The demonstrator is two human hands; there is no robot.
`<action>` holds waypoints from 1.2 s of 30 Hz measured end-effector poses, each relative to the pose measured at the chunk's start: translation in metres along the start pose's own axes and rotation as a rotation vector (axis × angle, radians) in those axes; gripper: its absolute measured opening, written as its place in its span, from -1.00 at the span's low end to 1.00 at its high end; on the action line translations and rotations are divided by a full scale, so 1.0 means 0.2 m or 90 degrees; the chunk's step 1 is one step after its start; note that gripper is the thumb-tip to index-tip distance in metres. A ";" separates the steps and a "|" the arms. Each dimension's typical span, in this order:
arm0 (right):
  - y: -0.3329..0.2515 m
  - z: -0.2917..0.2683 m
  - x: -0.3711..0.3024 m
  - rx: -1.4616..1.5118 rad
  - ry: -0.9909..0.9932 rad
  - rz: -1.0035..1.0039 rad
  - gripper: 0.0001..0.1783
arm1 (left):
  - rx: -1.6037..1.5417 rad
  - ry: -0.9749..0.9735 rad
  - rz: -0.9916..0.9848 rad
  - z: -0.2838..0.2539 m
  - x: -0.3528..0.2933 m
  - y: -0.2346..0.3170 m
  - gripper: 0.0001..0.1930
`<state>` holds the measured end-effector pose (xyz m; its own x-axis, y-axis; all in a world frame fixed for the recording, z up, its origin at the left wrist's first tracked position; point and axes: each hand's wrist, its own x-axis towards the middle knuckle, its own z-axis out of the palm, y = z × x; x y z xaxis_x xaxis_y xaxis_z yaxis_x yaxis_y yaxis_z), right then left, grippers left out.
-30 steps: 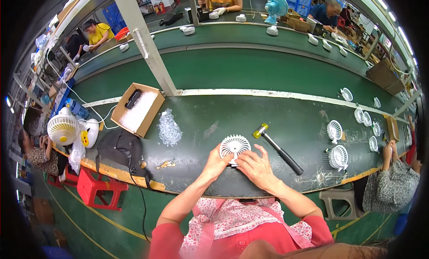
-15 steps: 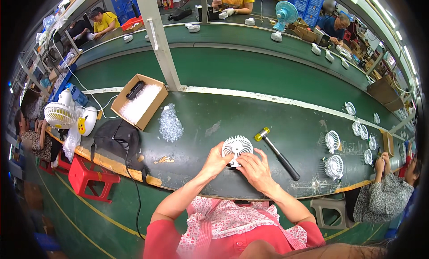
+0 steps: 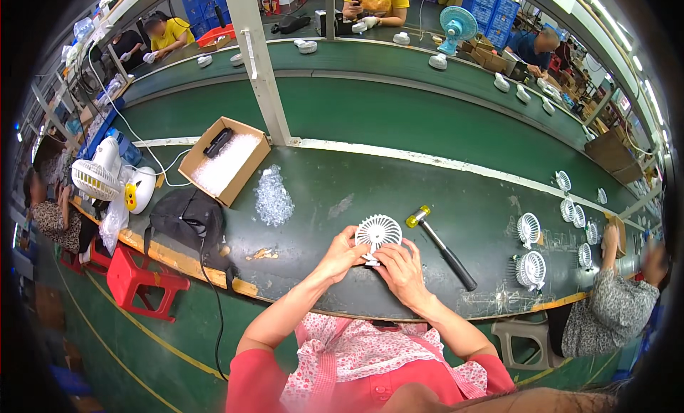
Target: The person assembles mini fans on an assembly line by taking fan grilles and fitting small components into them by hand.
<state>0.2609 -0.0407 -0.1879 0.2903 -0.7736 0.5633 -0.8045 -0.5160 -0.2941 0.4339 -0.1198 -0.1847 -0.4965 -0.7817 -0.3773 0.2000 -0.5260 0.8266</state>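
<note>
Between my two hands a white fan housing [image 3: 378, 230], round with spoke-like slats, stands close above the dark bench top near its front edge. The fingers of my left hand [image 3: 342, 256] grip its lower left side. At its lower right, my right hand [image 3: 401, 272] is closed on the stem below the round part, where a small dark piece shows at the bottom. My fingertips hide some of that stem. Just right of my hands lies a mallet [image 3: 447, 249] with a yellow head and black handle. A heap of small clear plastic parts [image 3: 273, 196] lies to the left.
A cardboard box [image 3: 244, 172] with clear parts and a black tool stands beyond the heap, beside a black bag [image 3: 187, 219]. Several white fan housings [image 3: 531, 270] sit at the right, near a co-worker [image 3: 605, 313]. Past the metal post [image 3: 258, 71] runs a green conveyor belt [image 3: 385, 103].
My hands keep their hold on the fan housing, with only slight shifts. The co-worker at the right has reached an arm toward the small cardboard box. White pieces on the far belt have slid slightly.
</note>
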 end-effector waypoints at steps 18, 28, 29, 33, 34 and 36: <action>0.08 -0.17 0.12 0.279 -0.090 0.043 -0.62 | 0.867 -0.020 0.854 0.00 -0.09 0.06 -0.74; 0.15 -0.19 0.12 0.379 -0.127 0.058 -0.67 | 0.844 -0.094 0.764 0.02 -0.11 0.05 -0.69; 0.15 -0.19 0.11 0.424 -0.091 0.072 -0.69 | 0.837 -0.030 0.787 0.04 -0.11 0.05 -0.62; 0.15 -0.17 0.09 0.564 -0.046 0.164 -0.71 | 0.384 0.080 0.585 0.06 -0.12 -0.02 -0.08; 0.14 -0.17 0.09 0.564 -0.046 0.175 -0.71 | 0.194 0.027 0.475 0.07 -0.11 -0.02 -0.10; 0.10 -0.16 0.11 0.519 -0.052 0.152 -0.72 | -0.094 -0.084 0.204 0.07 -0.07 0.01 -0.23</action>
<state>0.2336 -0.0560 -0.1565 0.2216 -0.9035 0.3669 -0.2334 -0.4145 -0.8796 0.4289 -0.1054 -0.1716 -0.4917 -0.8697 -0.0438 0.4780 -0.3116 0.8212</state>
